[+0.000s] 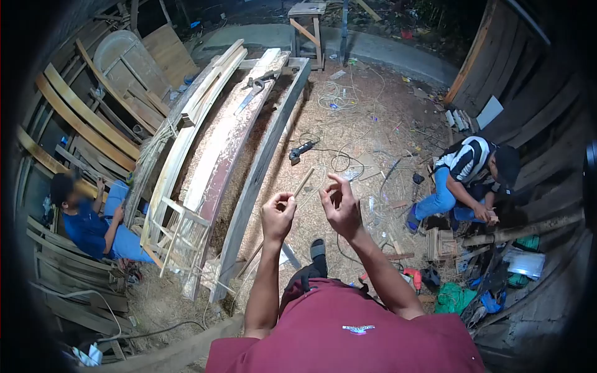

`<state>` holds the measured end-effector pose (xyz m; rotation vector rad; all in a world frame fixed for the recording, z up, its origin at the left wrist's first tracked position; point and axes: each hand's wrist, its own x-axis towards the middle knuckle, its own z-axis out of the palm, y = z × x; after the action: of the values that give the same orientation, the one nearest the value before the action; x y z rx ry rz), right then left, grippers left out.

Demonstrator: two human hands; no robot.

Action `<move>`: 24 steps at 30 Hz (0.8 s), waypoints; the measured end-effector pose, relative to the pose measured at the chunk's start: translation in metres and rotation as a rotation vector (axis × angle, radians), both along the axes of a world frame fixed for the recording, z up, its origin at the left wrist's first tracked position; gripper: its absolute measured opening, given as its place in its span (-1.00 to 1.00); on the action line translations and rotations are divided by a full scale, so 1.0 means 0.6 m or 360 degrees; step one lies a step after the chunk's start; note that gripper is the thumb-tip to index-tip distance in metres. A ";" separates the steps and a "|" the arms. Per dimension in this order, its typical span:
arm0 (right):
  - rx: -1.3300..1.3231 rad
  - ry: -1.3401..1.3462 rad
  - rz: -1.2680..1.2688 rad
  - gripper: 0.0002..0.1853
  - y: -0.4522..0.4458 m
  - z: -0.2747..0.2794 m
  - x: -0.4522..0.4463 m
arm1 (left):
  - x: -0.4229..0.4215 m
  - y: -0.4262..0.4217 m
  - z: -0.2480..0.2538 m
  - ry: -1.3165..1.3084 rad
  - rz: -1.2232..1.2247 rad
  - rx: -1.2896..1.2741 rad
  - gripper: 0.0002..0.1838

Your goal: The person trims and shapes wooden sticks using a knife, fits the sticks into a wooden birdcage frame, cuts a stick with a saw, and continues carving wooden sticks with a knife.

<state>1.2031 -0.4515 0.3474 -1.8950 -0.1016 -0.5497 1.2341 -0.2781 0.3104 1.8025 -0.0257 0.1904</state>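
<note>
My left hand (278, 216) is raised in front of me with its fingers curled and the fingertips pressed together. A thin wooden strip (303, 181) shows just beyond these fingertips; whether I grip it or it lies on the floor behind the hand, I cannot tell. To the right, my right hand (341, 208) is held up with index finger and thumb apart and the other fingers bent. Nothing shows between its fingers. Further ahead, a black power tool (301, 152) with a cord lies on the shavings-covered floor.
At left, long planks (214, 146) rest on a timber frame (273, 146), with a hand saw (250, 96) on top. One person (93, 217) sits beyond them; another person (476, 174) crouches at right, handling a small piece. Cords (339, 99) and a red tool (413, 278) lie on the floor.
</note>
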 end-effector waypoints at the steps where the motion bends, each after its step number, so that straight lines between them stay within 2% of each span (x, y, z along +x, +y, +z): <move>1: 0.0001 -0.0025 0.0013 -0.58 -0.008 0.018 0.037 | 0.036 -0.010 0.010 -0.0018 -0.0001 -0.0001 -0.85; 4: 0.0015 -0.0066 0.0008 -0.57 -0.032 0.057 0.124 | 0.121 -0.035 0.017 0.0032 -0.0058 -0.0159 -0.88; 7: -0.0060 -0.0122 -0.0007 -0.58 -0.051 0.055 0.205 | 0.205 -0.059 -0.005 0.0109 -0.0027 -0.0262 -0.89; 8: -0.0063 -0.0096 -0.0006 -0.69 -0.056 0.054 0.233 | 0.232 -0.067 -0.011 0.0106 0.0019 -0.0261 -0.88; 12: -0.0131 -0.0120 0.0133 -0.88 -0.082 0.039 0.360 | 0.358 -0.106 0.041 -0.0119 0.0117 -0.0318 -0.86; 14: -0.0068 -0.0089 0.0185 -0.88 -0.095 0.036 0.426 | 0.420 -0.135 0.104 -0.0158 0.0157 -0.0444 -0.89; 15: -0.0039 -0.0084 0.0202 -0.88 -0.104 0.036 0.461 | 0.453 -0.143 0.118 -0.0211 0.0170 -0.0383 -0.89; 17: -0.0018 -0.0141 0.0256 -0.87 -0.123 0.035 0.528 | 0.533 -0.155 0.096 -0.0324 0.0187 -0.0391 -0.90; 24: -0.0035 -0.0091 0.0417 -0.85 -0.173 0.036 0.735 | 0.673 -0.181 0.084 -0.0156 0.0445 -0.0287 -0.89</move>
<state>1.6441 -0.5551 0.3690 -1.8510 -0.3888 -0.4245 1.6379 -0.3869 0.3605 1.6104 0.1702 0.4662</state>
